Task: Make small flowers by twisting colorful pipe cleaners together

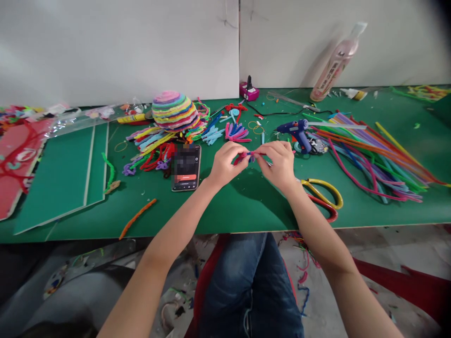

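Observation:
Between my two hands, a little above the green table, is a small piece of pink and blue pipe cleaner [251, 154]. My left hand [227, 162] pinches its left side with thumb and forefinger. On the other side the fingertips of my right hand [277, 162] close on it too. Just beyond lies a bunch of short pink and blue pipe cleaner pieces [237, 133]. Close to my right hand are a blue glue gun [299, 134] and scissors [326, 197] with yellow and red handles, their blades partly hidden by my right arm.
A phone [186, 168] lies left of my hands, below a striped rainbow dome [174, 111] and bundled pipe cleaners [151, 145]. Long pipe cleaners [380, 159] spread at the right. A pink bottle [338, 63] leans on the wall. One orange pipe cleaner [137, 218] lies near the front edge.

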Action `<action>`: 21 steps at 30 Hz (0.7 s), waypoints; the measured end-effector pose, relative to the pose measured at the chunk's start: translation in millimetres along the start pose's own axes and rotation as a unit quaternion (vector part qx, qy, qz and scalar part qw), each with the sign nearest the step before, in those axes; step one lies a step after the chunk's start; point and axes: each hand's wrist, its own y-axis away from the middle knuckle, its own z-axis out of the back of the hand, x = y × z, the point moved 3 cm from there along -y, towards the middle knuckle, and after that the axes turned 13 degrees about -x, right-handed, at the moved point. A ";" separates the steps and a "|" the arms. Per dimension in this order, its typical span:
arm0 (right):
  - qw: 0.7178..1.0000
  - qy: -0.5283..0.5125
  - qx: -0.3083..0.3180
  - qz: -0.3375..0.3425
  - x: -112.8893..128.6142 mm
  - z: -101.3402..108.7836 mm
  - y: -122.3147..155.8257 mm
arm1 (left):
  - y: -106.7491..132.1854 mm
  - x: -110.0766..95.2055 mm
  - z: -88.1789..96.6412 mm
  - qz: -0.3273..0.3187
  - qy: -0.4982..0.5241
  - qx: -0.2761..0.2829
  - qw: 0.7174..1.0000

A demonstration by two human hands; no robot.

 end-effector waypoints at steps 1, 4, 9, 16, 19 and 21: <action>1.000 0.005 0.000 0.004 0.8 0.1 0.1 | 0.7 -1.1 -0.3 -0.009 -0.004 -0.005 1.000; 1.000 0.015 0.006 0.012 1.9 0.4 0.2 | 1.4 -2.8 -0.4 -0.015 -0.010 -0.013 1.000; 0.999 0.028 0.018 0.017 2.6 -0.6 1.0 | 1.1 -1.9 -1.3 -0.011 -0.010 -0.003 1.000; 0.999 0.030 0.011 0.035 2.4 -0.9 2.6 | -2.0 -3.4 0.5 0.025 0.010 0.015 1.000; 0.998 0.048 -0.019 0.029 -2.5 2.5 1.7 | -9.9 4.4 7.3 0.140 0.040 0.048 0.988; 0.997 0.066 -0.038 0.026 -5.9 4.7 1.4 | -12.1 17.3 11.2 0.315 0.090 0.060 0.943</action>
